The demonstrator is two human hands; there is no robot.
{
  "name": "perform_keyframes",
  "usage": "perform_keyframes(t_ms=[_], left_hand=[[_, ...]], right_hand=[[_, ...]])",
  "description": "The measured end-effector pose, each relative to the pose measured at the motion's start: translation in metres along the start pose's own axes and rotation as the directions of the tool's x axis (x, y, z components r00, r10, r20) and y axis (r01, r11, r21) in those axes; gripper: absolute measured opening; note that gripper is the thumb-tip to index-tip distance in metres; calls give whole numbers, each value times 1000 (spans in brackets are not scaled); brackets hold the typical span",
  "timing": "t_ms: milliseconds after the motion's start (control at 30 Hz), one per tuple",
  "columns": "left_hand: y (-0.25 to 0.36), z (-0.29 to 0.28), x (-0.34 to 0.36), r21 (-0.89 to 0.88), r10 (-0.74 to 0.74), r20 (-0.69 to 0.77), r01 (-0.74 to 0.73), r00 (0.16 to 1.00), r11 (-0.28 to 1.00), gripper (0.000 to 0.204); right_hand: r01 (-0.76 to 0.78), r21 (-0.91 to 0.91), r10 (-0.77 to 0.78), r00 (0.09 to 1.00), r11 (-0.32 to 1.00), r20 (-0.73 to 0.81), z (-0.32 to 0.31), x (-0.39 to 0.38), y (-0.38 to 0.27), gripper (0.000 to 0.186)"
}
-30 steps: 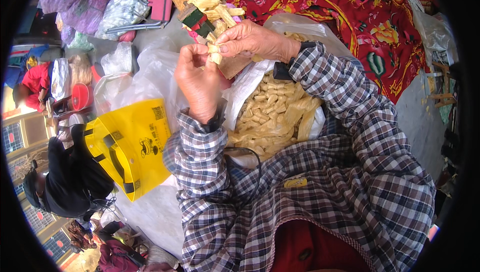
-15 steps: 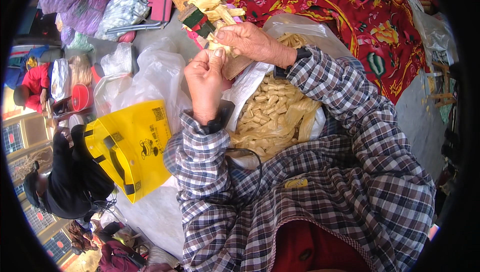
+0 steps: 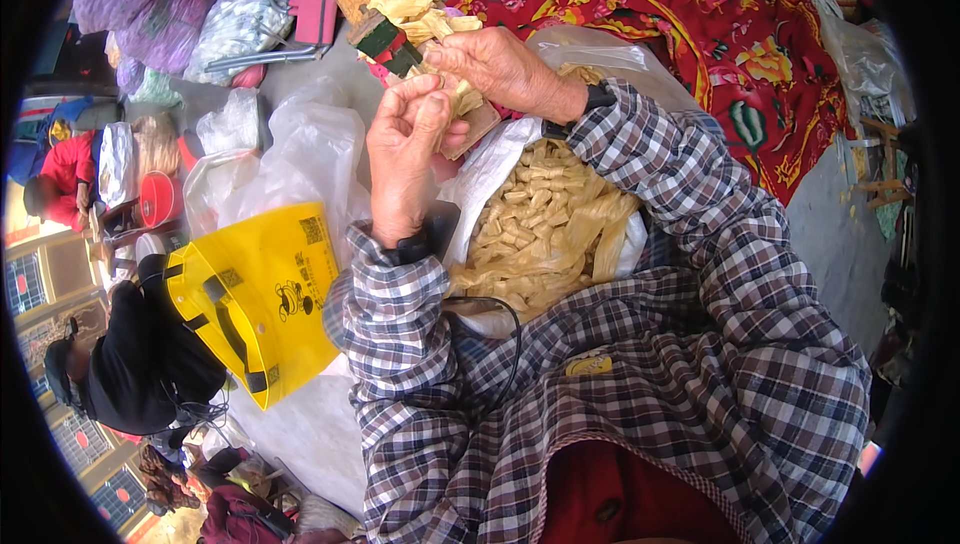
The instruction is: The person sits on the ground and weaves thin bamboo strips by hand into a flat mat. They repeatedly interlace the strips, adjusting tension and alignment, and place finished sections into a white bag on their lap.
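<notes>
Grey floor [image 3: 310, 429], one yellow bag [image 3: 262, 284]; right hand [image 3: 508, 71] holding one pale strip [image 3: 466, 99]; left hand [image 3: 402, 159] curled, grip unclear

Even, fairly bright, diffuse light is spread over the smooth grey concrete floor [image 3: 840, 264], and only soft shadows are cast. The bare left hand [image 3: 405, 154] and bare right hand [image 3: 508, 72] are clearly lit, though fine detail around the fingertips is softened. Whitish glare is caught on the crumpled translucent plastic bag [image 3: 315, 149]. Beyond the floor's left edge, the pale building front [image 3: 68, 264] is brightly lit and visibly bent, while detail is lost in the loose black clothing [image 3: 150, 364]. Everything is ringed by dark fisheye vignetting.
</notes>
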State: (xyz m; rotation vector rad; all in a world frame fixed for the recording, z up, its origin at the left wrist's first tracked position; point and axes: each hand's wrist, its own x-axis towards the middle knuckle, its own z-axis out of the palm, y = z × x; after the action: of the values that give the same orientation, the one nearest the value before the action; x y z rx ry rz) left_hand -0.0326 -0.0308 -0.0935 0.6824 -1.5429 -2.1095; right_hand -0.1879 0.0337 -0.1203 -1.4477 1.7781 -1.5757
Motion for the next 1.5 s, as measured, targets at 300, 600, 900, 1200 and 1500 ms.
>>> perform_keyframes(t_ms=[300, 600, 900, 1200, 1500], left_hand=[[1, -3, -6, 141, 165, -24, -161, 986, 977, 10], [0, -13, 1, 305, 200, -100, -161, 975, 938, 14], [-9, -6, 0, 713, 496, 55, -382, 867, 588, 11], [15, 1, -18, 69, 9, 18, -10, 1000, 998, 24], [12, -8, -13, -10, -37, 5, 37, 999, 999, 23]], right_hand=[[1, 16, -2, 999, 1000, 49, -3, -1, -5, 31], [-135, 66, 122, 977, 989, 173, -15, 1, -7, 39], [-363, 205, 211, 824, 909, 525, -12, -6, -18, 40], [-455, 533, 43, 788, 714, 615, -20, -4, -23, 19], [-339, 440, 65, 845, 832, 530, -24, 0, -13, 20]])
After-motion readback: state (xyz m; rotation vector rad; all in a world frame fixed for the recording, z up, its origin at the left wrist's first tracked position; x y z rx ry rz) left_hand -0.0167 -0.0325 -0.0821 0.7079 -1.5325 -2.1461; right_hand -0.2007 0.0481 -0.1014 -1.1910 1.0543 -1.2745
